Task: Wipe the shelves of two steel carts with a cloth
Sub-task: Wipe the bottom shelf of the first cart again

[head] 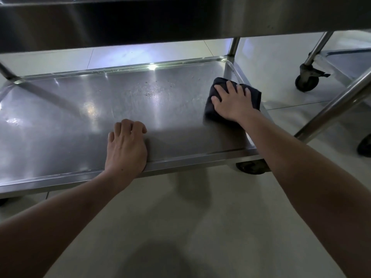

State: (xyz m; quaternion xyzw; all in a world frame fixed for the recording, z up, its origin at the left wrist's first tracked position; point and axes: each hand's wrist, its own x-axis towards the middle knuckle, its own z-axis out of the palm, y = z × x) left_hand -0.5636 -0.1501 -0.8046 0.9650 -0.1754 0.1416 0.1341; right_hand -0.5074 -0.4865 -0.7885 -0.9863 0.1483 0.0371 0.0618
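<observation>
Two steel carts in view: the near cart (60, 23) filling most of the frame, with two shelves showing, and a second cart (345, 59) at the upper right, seen only in part. Of the near cart, an upper shelf (180, 17) as a dark steel band across the top, and below it the lower shelf (80, 121), a broad tray of brushed steel with a raised rim, streaked with bright reflections and bearing a small patch of dark specks (150, 93) near its middle toward the far edge. Pale tiled floor (200, 227) underneath and all around. Four caster wheels visible: one (252, 167) under the near right corner of the lower shelf, a sliver of one (3, 201) at the far left edge, one (306, 81) on the second cart, and one (365, 145) cut off at the right edge. One cloth (212, 111), dark, nearly black, folded into a thick pad, lying flat on the lower shelf in its far right corner, just beside the rim. Two bare hands. Right hand (230, 101) spread flat on top of the cloth, fingers straight and splayed, pressing down rather than gripping. Left hand (126, 145) resting on the near rim of the lower shelf, palm on the edge, fingers curled loosely with tips touching the steel, nothing held. Hands well apart, both forearms reaching in from below.
</observation>
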